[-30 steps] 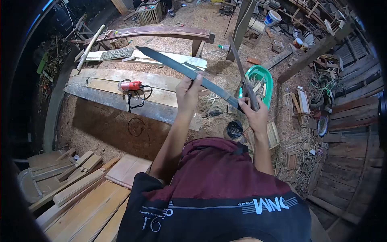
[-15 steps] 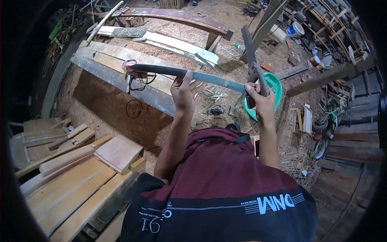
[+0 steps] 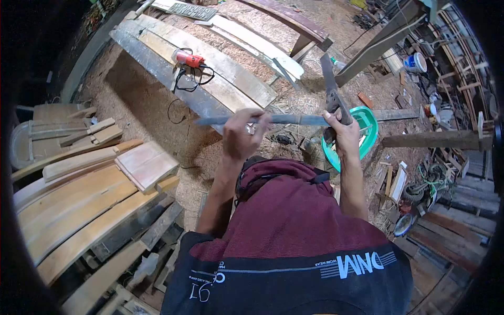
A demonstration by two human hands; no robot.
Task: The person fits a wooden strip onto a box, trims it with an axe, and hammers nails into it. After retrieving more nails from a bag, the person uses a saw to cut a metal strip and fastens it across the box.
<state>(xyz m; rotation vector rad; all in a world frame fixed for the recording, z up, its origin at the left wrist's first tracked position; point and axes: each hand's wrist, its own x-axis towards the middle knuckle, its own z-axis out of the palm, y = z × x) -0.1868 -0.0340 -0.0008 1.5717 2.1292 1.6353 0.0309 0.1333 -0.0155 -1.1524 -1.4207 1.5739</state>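
My right hand (image 3: 345, 135) is closed at the right end of a long, flat blue-grey strip (image 3: 296, 119), its thumb on top. A dark arm with a hole (image 3: 329, 79) rises at an angle from the same grip; whether the two are joined is hidden by my fingers. My left hand (image 3: 243, 136) is at the strip left of its middle, its slightly blurred fingers curled over it. The strip's tapered left end sticks out past my left hand. Below the right hand, a green basin (image 3: 374, 137) sits on the floor.
A red corded power tool (image 3: 190, 59) lies on the plank bench (image 3: 239, 79). Light boards (image 3: 79, 205) are stacked at the lower left. A wooden post (image 3: 380, 47) and a horizontal beam (image 3: 436, 138) stand at the right. Shavings cover the floor.
The view has shifted. The strip's left end has dropped, uncovering the red power tool. My left hand's fingers, spread under the strip before, are now curled over it. The right hand keeps its grip.
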